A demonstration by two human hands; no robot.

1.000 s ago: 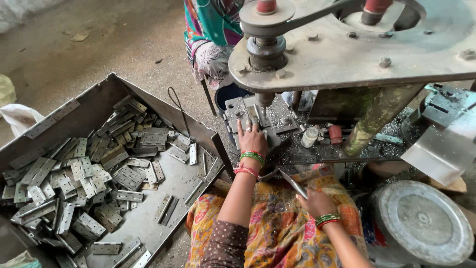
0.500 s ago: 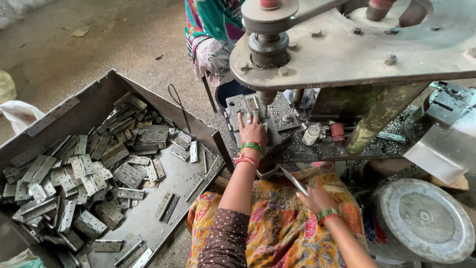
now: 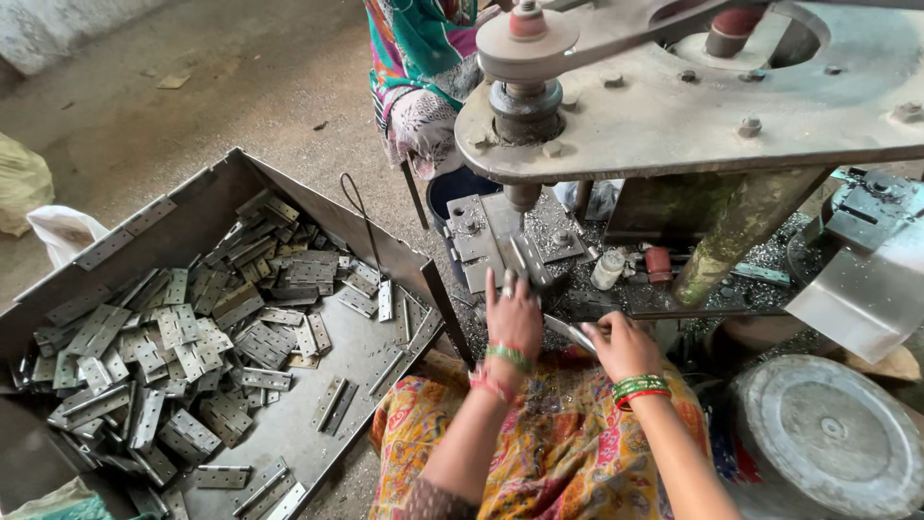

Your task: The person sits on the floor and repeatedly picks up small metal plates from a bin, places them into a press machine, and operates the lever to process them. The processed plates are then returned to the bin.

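While left hand reaches, right hand grips strip

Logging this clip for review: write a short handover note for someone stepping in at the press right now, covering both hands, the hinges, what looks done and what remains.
Left hand: flat on the press bed, fingers near the punch; whether it grips a part cannot be told.
Right hand: holds a thin metal piece beside the left hand.
Hinges: a large loose pile in the metal tray to the left.
Done: not judgeable; no separate finished pile is visible.
Left: the tray's pile looks unprocessed.
Another person sits beyond the press.
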